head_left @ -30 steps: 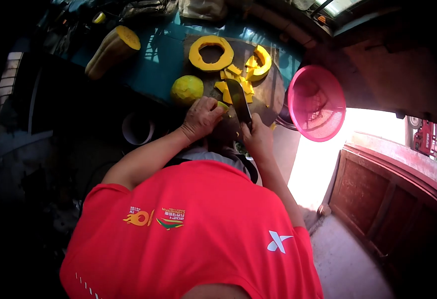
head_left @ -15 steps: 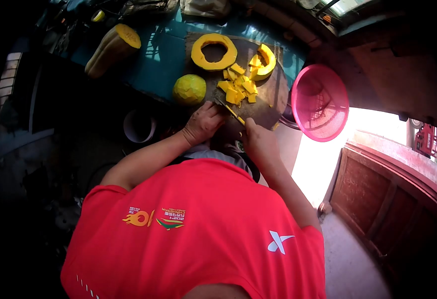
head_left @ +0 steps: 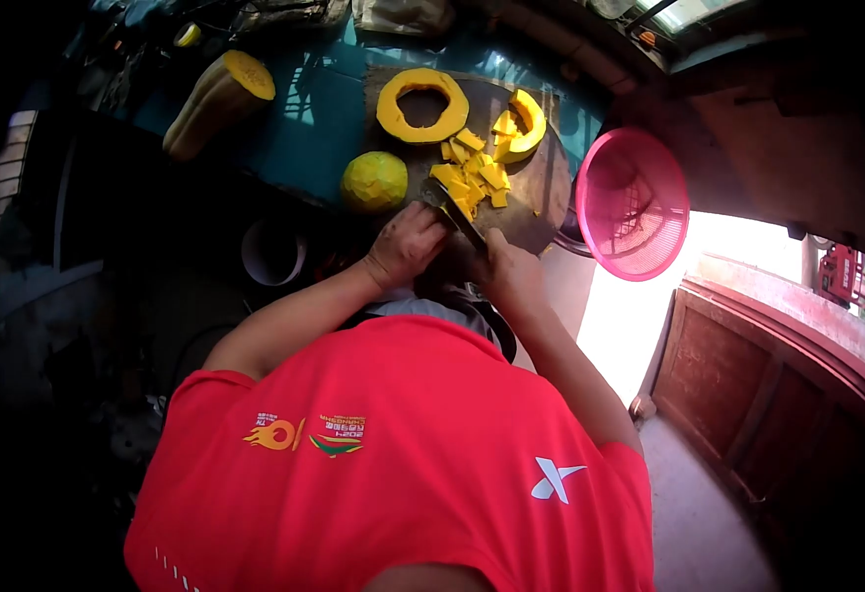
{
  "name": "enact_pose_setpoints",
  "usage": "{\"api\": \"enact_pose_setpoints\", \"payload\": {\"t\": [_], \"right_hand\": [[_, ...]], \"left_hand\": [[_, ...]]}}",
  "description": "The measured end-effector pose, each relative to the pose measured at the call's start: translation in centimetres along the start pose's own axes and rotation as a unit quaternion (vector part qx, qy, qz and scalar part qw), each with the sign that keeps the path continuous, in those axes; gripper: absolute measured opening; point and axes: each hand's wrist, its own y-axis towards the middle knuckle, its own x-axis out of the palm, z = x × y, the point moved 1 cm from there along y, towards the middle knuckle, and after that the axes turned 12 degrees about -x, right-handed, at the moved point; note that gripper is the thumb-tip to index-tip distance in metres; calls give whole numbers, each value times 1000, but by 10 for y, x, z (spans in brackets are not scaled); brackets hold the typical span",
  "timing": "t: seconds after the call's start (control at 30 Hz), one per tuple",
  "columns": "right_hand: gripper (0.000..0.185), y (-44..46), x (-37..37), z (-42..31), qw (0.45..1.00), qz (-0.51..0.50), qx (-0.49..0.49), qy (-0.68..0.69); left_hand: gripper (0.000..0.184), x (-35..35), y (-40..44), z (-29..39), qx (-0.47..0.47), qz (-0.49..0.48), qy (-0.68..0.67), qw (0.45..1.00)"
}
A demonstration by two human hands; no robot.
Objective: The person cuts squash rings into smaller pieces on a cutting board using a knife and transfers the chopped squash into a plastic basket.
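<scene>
My right hand (head_left: 509, 274) is closed around the handle of a knife (head_left: 462, 223). Its dark blade slants up and left over the cutting board (head_left: 543, 209), its tip beside the pumpkin pieces (head_left: 480, 178). My left hand (head_left: 411, 239) is at the near edge of the board, fingers curled close to the blade; whatever they grip is hidden. A peeled, rounded pumpkin end (head_left: 373, 182) sits just beyond that hand. Farther back on the board lie a pumpkin ring (head_left: 389, 107) and a curved pumpkin slice (head_left: 533, 136).
A long cut pumpkin (head_left: 205, 107) lies on the blue-green tabletop (head_left: 289, 148) at the left. Right of the board is a pink plastic basket (head_left: 682, 222). A white bucket (head_left: 300, 264) stands below the table's front edge. Wooden panelling (head_left: 723, 380) is at the lower right.
The knife has turned, now showing a dark blade where yellow showed before, and sits slightly closer to the cut pieces. Both hands have barely shifted.
</scene>
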Motion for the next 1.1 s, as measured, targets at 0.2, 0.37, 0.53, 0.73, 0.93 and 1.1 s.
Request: {"api": "enact_pose_setpoints", "payload": {"t": [0.2, 0.37, 0.53, 0.73, 0.93, 1.1], "right_hand": [[14, 3, 0, -1, 999, -42, 8, -13], [15, 9, 20, -6, 998, -20, 53, -12], [15, -1, 0, 1, 1000, -13, 13, 14], [14, 2, -5, -3, 997, -74, 25, -5], [15, 3, 10, -2, 998, -41, 37, 0], [17, 2, -2, 6, 1000, 4, -2, 13]], "left_hand": [[21, 2, 7, 0, 6, 27, -20, 999], [18, 4, 0, -4, 4, -4, 9, 1000], [20, -1, 2, 0, 14, 23, -1, 1000], [22, 5, 4, 0, 16, 46, -11, 999], [20, 5, 1, -4, 16, -2, 3, 1000], [18, 2, 13, -2, 31, 39, -8, 999]]}}
